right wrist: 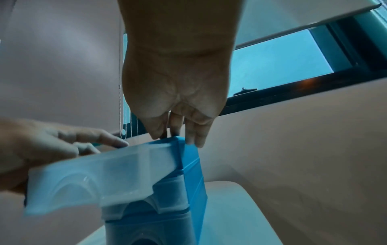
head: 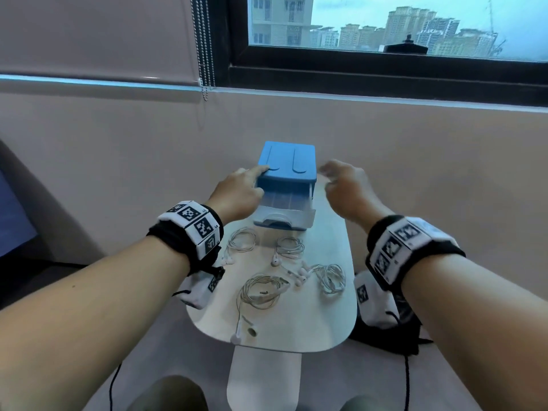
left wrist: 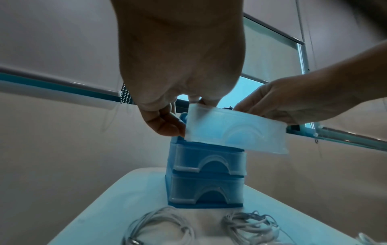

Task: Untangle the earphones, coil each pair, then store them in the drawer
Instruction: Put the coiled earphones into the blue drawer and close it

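Blue plastic makes up the small drawer cabinet, which stands at the far end of the narrow white table; its clear top drawer is pulled well out toward the person, while the two drawers below it are pushed in. That is where the main risk seems to lie: the cabinet looks light and tall for its footprint, and with the drawer hanging far forward, a careless push or the weight of a hand on the drawer front could tip the stack or slide it off the table's far edge. The drawer might also come right out of its slot if drawn further.

Four coiled pairs of earphones lie on the table in front of the cabinet, none yet stored. Loose earbuds trail from the nearest coil close to the table's near edge, so a passing forearm could drag it off or undo it.

The left hand rests against the cabinet's left side, index finger laid straight on the lid and thumb touching the drawer's side. The right hand has relaxed, spread fingers touching the cabinet's top right corner, gripping nothing.
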Action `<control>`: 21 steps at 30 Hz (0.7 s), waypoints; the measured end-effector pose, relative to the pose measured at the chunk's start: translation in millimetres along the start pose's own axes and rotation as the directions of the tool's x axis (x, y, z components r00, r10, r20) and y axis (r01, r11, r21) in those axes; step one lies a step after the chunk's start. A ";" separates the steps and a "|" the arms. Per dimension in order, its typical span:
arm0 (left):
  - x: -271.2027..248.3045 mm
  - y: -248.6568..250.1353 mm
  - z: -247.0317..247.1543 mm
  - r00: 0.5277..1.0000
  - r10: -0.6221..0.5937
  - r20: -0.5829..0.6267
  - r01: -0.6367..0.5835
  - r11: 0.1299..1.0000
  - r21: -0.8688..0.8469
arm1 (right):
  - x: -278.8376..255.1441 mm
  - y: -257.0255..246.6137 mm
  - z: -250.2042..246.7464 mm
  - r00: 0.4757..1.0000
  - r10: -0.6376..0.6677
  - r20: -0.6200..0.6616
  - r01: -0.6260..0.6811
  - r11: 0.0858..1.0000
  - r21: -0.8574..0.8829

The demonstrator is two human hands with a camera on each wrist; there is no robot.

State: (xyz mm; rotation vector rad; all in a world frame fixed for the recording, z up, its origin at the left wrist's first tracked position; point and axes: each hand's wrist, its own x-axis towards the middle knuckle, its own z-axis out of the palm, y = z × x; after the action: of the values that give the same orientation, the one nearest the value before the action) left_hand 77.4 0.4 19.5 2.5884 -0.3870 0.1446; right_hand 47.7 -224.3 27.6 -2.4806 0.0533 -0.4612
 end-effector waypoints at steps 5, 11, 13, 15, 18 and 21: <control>-3.0 2.8 -0.3 1.000 -0.001 -0.029 0.000 1.000 -0.022 | -40.7 30.0 -2.7 0.820 0.292 0.492 -0.102 0.921 -0.376; -2.6 6.4 -1.8 0.999 -0.032 -0.003 0.032 0.999 -0.043 | -65.5 43.4 16.3 0.760 0.314 0.569 -0.033 0.893 -0.449; -4.0 8.0 -2.5 0.999 -0.034 0.005 0.034 0.997 -0.066 | -65.6 41.7 13.9 0.775 0.291 0.561 0.007 0.884 -0.468; -4.8 7.8 -2.9 0.999 -0.034 0.013 0.035 0.996 -0.084 | -61.2 39.5 5.5 0.798 0.271 0.539 0.030 0.875 -0.484; -4.4 6.0 -4.1 0.999 -0.028 0.022 0.030 0.995 -0.098 | -50.8 28.8 -17.8 0.843 0.215 0.494 0.075 0.861 -0.503; -4.5 5.7 -5.0 0.999 -0.026 0.042 0.031 0.994 -0.103 | -42.1 16.5 -40.3 0.886 0.160 0.436 0.110 0.840 -0.531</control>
State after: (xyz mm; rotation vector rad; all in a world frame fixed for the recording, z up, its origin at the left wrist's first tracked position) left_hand 71.3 -0.7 25.7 2.4968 -0.3624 0.0603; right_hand -4.3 -254.4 35.3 -3.0832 0.0244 0.2216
